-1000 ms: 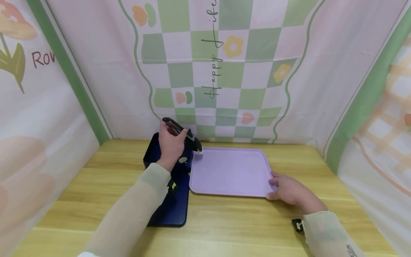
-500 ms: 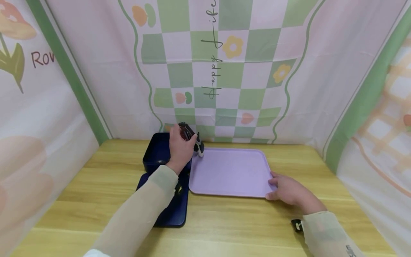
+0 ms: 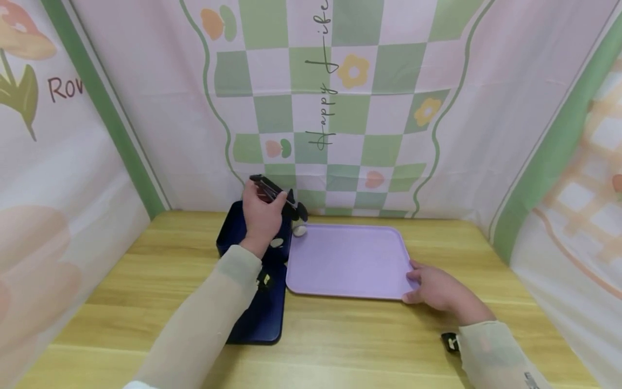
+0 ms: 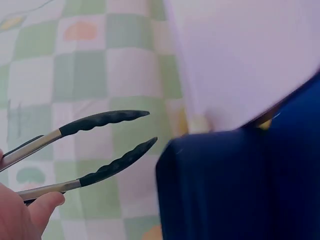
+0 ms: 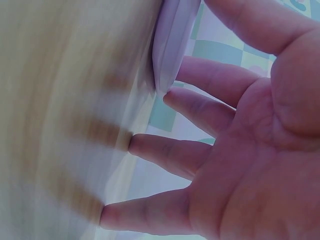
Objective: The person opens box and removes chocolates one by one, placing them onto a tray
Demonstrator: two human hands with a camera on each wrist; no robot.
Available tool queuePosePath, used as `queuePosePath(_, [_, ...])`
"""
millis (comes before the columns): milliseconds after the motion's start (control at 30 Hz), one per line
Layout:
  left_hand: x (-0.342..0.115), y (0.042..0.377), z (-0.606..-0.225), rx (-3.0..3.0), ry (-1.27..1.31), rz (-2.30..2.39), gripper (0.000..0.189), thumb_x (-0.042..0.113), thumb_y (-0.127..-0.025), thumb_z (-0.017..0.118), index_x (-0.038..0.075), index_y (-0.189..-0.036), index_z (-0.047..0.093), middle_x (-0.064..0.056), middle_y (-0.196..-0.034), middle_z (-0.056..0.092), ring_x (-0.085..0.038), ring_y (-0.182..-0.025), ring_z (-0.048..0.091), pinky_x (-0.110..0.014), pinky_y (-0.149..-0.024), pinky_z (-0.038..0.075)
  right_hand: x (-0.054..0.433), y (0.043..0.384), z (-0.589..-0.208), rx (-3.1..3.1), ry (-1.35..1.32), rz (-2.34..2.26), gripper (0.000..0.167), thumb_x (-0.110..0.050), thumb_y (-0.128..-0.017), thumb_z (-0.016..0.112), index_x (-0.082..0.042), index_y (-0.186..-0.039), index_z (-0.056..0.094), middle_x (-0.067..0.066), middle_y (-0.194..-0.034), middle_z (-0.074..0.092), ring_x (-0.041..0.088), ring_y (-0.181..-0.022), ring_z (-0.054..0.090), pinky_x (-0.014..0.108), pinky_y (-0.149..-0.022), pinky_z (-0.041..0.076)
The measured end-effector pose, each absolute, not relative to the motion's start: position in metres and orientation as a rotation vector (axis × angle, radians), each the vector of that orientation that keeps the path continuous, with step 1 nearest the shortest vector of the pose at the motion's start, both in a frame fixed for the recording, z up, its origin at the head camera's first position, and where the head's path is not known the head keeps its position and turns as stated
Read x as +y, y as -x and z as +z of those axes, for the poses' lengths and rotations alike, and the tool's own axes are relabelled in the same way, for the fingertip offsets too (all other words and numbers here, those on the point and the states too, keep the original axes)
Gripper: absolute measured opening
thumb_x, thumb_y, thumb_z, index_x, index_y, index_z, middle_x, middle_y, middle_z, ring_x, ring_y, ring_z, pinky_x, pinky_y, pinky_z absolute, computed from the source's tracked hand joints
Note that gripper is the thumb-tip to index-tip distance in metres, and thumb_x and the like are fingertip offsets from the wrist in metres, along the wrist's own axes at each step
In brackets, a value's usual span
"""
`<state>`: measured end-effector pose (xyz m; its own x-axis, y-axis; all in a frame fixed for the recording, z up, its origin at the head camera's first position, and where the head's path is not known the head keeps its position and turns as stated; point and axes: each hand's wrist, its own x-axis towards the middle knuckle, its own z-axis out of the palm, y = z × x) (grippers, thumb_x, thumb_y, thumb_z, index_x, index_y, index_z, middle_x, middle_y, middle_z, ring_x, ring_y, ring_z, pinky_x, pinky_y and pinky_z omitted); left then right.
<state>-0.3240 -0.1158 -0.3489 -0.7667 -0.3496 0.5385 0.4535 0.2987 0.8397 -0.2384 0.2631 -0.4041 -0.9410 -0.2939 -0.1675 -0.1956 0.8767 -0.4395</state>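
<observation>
My left hand point(image 3: 262, 216) grips a pair of kitchen tongs point(image 4: 115, 119) with metal arms and black scalloped tips. Those tips stand spread with nothing between them, over the navy box point(image 3: 230, 229) and beside the tray's far left corner. A small whitish rounded piece point(image 3: 299, 230) lies at that corner of the lilac tray point(image 3: 350, 262), just below the tongs. My right hand point(image 3: 434, 286) touches the tray's near right corner, thumb at the front edge and fingers at the side. In the right wrist view its fingers are spread and fairly straight, two fingertips at the rim.
A flat navy lid point(image 3: 267, 319) lies in front of the box, partly under my left forearm. The tray's left edge sits against box and lid. A patterned cloth wall point(image 3: 350, 135) rises behind the wooden table point(image 3: 359, 346).
The tongs went down toward the tray's far left corner, then rose back up and left. The whitish piece, earlier at their tips, now lies apart below them. My right hand stayed put.
</observation>
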Motion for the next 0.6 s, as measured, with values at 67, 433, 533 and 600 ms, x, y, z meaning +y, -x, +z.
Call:
queuePosePath(67, [-0.126,0.325,-0.342,-1.875,0.055,-1.582,0.039,0.011,-0.086,0.078,0.007,-0.115,0.052,-0.009,-0.099,0.058,-0.024,-0.084,0.057,-0.036,-0.072,0.052,0.263,0.239,-0.405,2.818,0.377,-0.623,0.066,-0.028,-0.080,0.083,0.015,-0.124,0.060,0.035,-0.149,0.032,0.057,-0.131,0.033,0.065,-0.106,0.027])
queuePosePath(433, [-0.189,0.327,-0.326,-1.993,-0.046,-1.405,0.042,0.021,-0.088,0.077,0.010,-0.119,0.051,-0.009,-0.106,0.053,-0.023,-0.086,0.055,-0.036,-0.075,0.050,0.265,0.241,-0.408,2.815,0.358,-0.625,0.067,-0.029,-0.081,0.083,0.015,-0.125,0.059,0.033,-0.150,0.032,0.056,-0.132,0.033,0.064,-0.106,0.027])
queuePosePath(533, [-0.202,0.323,-0.329,-2.065,-0.039,-1.347,0.042,0.021,-0.088,0.077,0.008,-0.118,0.051,-0.010,-0.105,0.052,-0.024,-0.085,0.055,-0.037,-0.074,0.049,0.265,0.241,-0.408,2.820,0.362,-0.617,0.067,-0.030,-0.081,0.083,0.015,-0.125,0.059,0.034,-0.149,0.032,0.056,-0.131,0.034,0.064,-0.106,0.028])
queuePosePath(600, [-0.209,0.320,-0.329,-2.108,-0.039,-1.341,0.041,0.020,-0.087,0.077,0.008,-0.117,0.051,-0.011,-0.104,0.053,-0.025,-0.084,0.056,-0.038,-0.075,0.049,0.264,0.241,-0.408,2.823,0.370,-0.615,0.067,-0.030,-0.081,0.083,0.015,-0.125,0.060,0.034,-0.149,0.033,0.056,-0.131,0.034,0.064,-0.106,0.028])
